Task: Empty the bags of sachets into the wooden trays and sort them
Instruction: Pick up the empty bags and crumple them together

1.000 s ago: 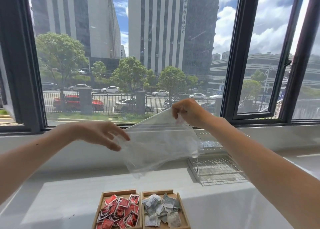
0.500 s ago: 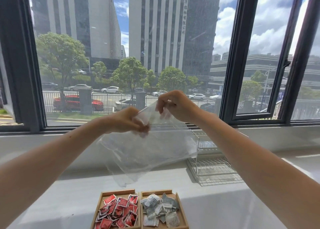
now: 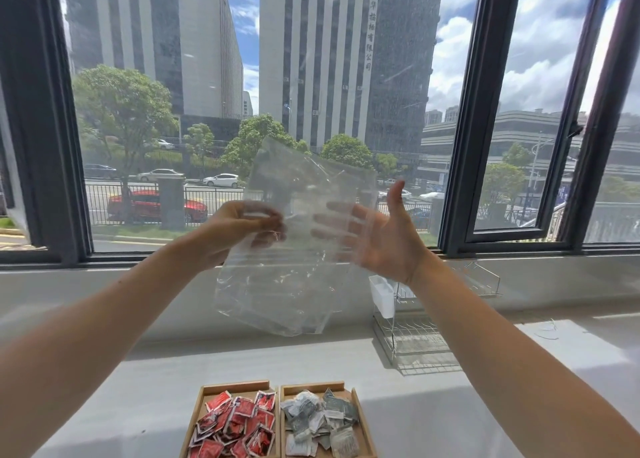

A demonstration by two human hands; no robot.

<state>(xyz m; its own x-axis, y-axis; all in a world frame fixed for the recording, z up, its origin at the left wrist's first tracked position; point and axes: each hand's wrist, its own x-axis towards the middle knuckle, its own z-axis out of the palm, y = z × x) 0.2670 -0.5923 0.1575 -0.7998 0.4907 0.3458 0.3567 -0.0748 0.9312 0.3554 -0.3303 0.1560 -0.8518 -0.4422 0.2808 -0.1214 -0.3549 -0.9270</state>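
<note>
An empty clear plastic bag hangs in the air in front of the window. My left hand pinches its left side. My right hand is spread flat, palm toward me, with its fingers behind the bag's right side and the thumb up; it grips nothing. Below, at the table's near edge, two wooden trays sit side by side: the left tray holds several red sachets, the right tray holds several grey and white sachets.
A wire dish rack with a white cup holder stands on the white table at the right, against the sill. The window frame runs behind the hands.
Both hands held the bag's top edge; now my right hand has let go and spread flat behind it, while the left has turned the bag upright and lifted it.
</note>
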